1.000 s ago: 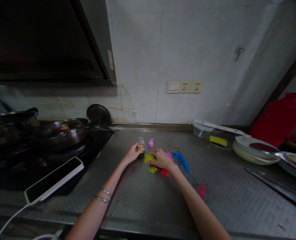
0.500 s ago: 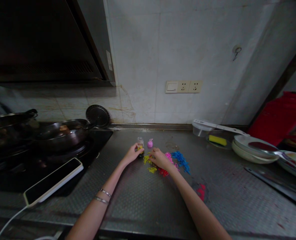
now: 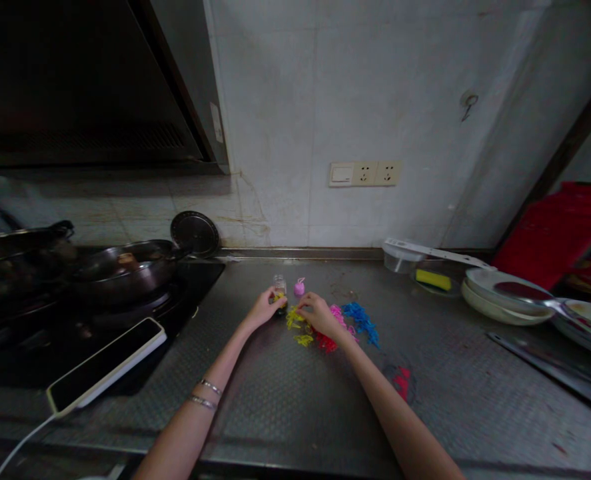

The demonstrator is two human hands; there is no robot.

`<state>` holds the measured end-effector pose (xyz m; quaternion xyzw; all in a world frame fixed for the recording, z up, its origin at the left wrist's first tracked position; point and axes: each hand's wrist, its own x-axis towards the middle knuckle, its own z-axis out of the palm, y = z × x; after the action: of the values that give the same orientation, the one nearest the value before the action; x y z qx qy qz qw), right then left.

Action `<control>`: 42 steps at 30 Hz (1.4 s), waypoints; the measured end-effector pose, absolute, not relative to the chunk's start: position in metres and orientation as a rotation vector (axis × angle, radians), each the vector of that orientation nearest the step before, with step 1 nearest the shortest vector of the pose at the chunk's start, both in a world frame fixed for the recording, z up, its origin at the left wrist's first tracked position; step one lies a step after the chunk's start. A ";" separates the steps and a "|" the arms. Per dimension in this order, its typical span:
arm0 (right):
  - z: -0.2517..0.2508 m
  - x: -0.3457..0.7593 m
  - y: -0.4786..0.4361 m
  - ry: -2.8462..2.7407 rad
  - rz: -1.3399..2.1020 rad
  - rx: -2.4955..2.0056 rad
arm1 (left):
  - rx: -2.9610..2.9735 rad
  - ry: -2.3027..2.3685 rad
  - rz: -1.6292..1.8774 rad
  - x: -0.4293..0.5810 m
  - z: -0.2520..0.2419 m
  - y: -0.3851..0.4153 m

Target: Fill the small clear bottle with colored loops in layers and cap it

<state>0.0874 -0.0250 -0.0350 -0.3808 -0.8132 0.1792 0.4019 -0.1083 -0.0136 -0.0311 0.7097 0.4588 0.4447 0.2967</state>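
A small clear glass jar (image 3: 279,283) stands on the metal counter, and my left hand (image 3: 264,309) is closed around its lower part. Yellow pieces show inside the jar by my fingertips. Just to the right, my right hand (image 3: 321,315) reaches over a loose pile of yellow rubber bands (image 3: 294,319), fingertips pinched together; what they hold is too small to make out. Red rubber bands (image 3: 326,343) lie partly under that hand. Pink rubber bands (image 3: 337,312) and blue rubber bands (image 3: 360,319) are heaped beyond it. A pink cap with a loop (image 3: 300,287) sits behind the yellow pile.
At left, a phone (image 3: 105,363) with a cable lies by the black stove (image 3: 195,287), which carries pans (image 3: 125,277). To the right are a yellow sponge (image 3: 433,280), a plastic tub (image 3: 400,259), stacked bowls (image 3: 505,310), a knife (image 3: 550,367) and a red jug (image 3: 555,230).
My right hand has shifted slightly up and left over the yellow rubber bands. My left hand stays on the jar.
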 end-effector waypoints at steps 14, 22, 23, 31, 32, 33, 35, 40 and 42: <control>-0.032 0.086 -0.028 -2.045 0.534 -1.007 | 1.897 1.213 1.177 -0.108 -0.030 -0.015; -0.036 0.083 -0.025 -1.980 0.628 -1.049 | 1.912 1.218 1.187 -0.110 -0.032 -0.013; -0.036 0.083 -0.025 -1.965 0.648 -1.052 | 1.912 1.219 1.185 -0.110 -0.033 -0.013; -0.034 0.084 -0.020 -1.824 0.810 -0.986 | 1.884 1.197 1.182 -0.110 -0.037 -0.009; -0.032 0.085 -0.017 -1.800 0.825 -0.974 | 1.884 1.189 1.185 -0.110 -0.037 -0.009; -0.030 0.085 -0.014 -1.780 0.836 -0.959 | 1.885 1.185 1.190 -0.110 -0.037 -0.008; -0.020 0.086 -0.007 -1.755 0.837 -0.922 | 1.889 1.187 1.198 -0.110 -0.037 -0.008; 0.022 0.087 0.011 -1.792 0.724 -0.891 | 1.883 1.192 1.186 -0.109 -0.034 -0.010; 0.040 0.086 0.016 -1.853 0.670 -0.879 | 1.883 1.184 1.184 -0.109 -0.033 -0.011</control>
<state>0.0860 0.0165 0.0398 -0.3591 -0.7569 0.2738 0.4724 -0.1090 -0.0109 -0.0334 0.7115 0.4473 0.4473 0.3059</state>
